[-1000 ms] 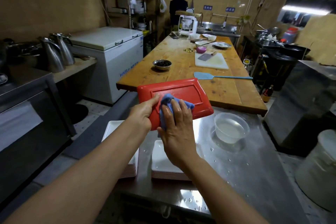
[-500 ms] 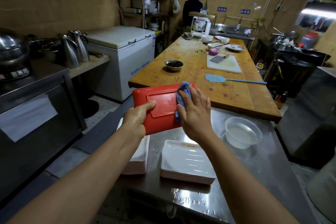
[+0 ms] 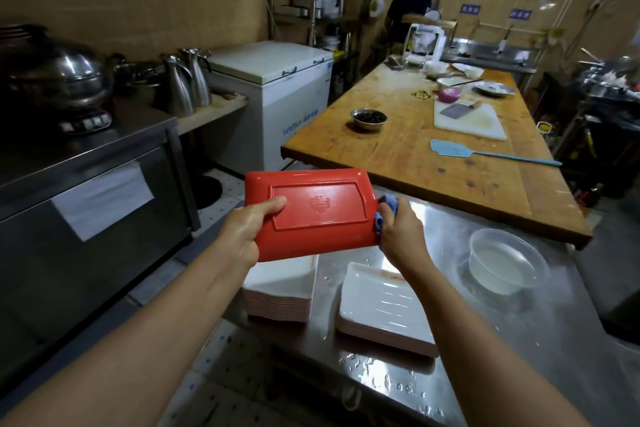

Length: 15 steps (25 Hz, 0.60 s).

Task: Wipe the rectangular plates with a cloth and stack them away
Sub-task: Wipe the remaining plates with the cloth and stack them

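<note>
Gripping glossy red plate (image 3: 318,215) underside-up, left hand (image 3: 242,229), right hand (image 3: 398,232) clutching blue cloth (image 3: 386,210)

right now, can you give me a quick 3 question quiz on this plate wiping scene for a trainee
1. True or false: the red rectangular plate is held with its underside toward the camera.
2. Which hand holds the blue cloth? A) left hand B) right hand C) neither
3. Fill in: the clear plastic bowl stands on the ______ table, not the wooden one.

Key:
1. True; the raised foot ring and stamped mark show.
2. B; it pinches the cloth at the plate's right edge, and the left hand grips the left end.
3. Steel.
</note>
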### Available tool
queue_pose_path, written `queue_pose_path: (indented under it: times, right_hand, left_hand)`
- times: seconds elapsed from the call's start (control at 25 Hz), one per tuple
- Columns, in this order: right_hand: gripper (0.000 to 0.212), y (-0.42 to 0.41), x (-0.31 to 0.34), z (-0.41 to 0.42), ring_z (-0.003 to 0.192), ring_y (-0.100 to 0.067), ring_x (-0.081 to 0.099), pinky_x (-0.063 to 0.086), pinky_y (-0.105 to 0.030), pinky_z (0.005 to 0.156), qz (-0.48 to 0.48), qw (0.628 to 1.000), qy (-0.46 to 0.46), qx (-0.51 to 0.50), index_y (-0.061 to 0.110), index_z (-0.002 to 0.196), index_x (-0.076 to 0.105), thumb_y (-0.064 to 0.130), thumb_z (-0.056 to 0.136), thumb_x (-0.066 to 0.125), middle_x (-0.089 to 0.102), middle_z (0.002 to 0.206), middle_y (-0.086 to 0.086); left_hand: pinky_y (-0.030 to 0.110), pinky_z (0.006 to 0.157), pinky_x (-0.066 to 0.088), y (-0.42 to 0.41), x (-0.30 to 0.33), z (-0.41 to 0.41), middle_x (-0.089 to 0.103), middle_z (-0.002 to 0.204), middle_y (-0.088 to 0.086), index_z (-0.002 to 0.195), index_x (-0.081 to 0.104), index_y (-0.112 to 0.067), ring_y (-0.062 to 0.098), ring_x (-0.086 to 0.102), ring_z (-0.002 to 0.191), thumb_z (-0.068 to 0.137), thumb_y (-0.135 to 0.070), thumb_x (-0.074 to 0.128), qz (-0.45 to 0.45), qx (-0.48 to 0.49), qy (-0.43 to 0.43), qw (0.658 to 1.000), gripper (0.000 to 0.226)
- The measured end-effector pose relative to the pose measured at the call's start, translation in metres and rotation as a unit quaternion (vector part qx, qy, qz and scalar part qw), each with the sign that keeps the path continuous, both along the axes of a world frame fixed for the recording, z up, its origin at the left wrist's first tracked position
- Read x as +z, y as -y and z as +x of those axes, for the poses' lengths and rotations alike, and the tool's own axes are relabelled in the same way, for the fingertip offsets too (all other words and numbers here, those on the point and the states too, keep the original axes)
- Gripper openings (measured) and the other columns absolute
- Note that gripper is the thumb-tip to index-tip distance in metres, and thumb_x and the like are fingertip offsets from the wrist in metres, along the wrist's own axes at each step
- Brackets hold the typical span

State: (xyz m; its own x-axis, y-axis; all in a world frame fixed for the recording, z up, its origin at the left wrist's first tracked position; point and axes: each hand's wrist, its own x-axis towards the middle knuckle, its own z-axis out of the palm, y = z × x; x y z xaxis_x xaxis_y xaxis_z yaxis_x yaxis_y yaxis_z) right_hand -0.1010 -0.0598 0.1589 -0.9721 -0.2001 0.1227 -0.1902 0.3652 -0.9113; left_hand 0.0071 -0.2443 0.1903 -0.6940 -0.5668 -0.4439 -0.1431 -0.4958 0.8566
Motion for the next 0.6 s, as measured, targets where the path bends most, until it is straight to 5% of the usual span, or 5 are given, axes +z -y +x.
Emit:
queue_pose_path:
  times: [0.12, 0.2, 0.36, 0.48, 0.6]
  right_hand:
    - [0.013, 0.003, -0.007, 0.002, 0.068, -0.015, 0.058, 0.042, -0.025, 0.057, 0.018, 1.0, -0.001, -0.005, 0.015, 0.107, 0.044, 0.016, 0.095, 0.041, 0.058, 0.076, 0.003]
    - [0.024, 0.001, -0.012, 0.004, 0.072, -0.017, 0.062, 0.045, -0.027, 0.06, 0.016, 1.0, 0.012, -0.019, 0.018, 0.117, 0.038, 0.019, 0.094, 0.044, 0.061, 0.08, -0.001]
    - [0.031, -0.006, -0.023, 0.009, 0.09, -0.03, 0.064, 0.052, -0.037, 0.071, 0.029, 0.998, 0.062, -0.007, 0.018, 0.122, 0.037, 0.019, 0.092, 0.046, 0.063, 0.104, -0.017]
    - [0.03, -0.012, -0.032, 0.016, 0.091, -0.032, 0.063, 0.051, -0.037, 0.068, 0.04, 0.996, 0.076, 0.001, 0.017, 0.12, 0.039, 0.016, 0.092, 0.048, 0.062, 0.106, -0.018]
    - [0.029, -0.016, -0.04, 0.021, 0.087, -0.028, 0.063, 0.053, -0.041, 0.074, 0.052, 0.995, 0.08, -0.008, 0.018, 0.118, 0.04, 0.014, 0.09, 0.049, 0.062, 0.102, -0.012]
  left_hand:
    - [0.032, 0.059, 0.051, 0.015, -0.005, 0.001, 0.067, 0.082, 0.009, 0.102, 0.061, -0.013, 0.025, 0.066, 0.073, 0.071, -0.013, 0.078, -0.099, 0.043, -0.027, 0.994, 0.036]
    - [0.028, 0.063, 0.051, 0.026, -0.014, 0.0, 0.067, 0.078, 0.0, 0.092, 0.066, -0.016, 0.022, 0.066, 0.075, 0.069, -0.014, 0.08, -0.291, 0.041, -0.035, 0.955, 0.027]
    - [0.027, 0.058, 0.044, 0.028, -0.041, 0.004, 0.063, 0.071, -0.003, 0.083, 0.07, -0.016, 0.019, 0.059, 0.065, 0.07, -0.026, 0.081, -0.681, -0.07, -0.004, 0.728, 0.02]
    - [0.029, 0.047, 0.044, 0.022, -0.064, 0.011, 0.061, 0.068, 0.004, 0.074, 0.067, -0.01, 0.027, 0.059, 0.063, 0.067, -0.008, 0.08, -0.804, -0.154, -0.013, 0.574, 0.016]
    - [0.023, 0.033, 0.035, 0.016, -0.08, 0.017, 0.055, 0.058, 0.005, 0.062, 0.062, -0.009, 0.024, 0.056, 0.052, 0.055, 0.002, 0.08, -0.859, -0.193, -0.025, 0.474, 0.022]
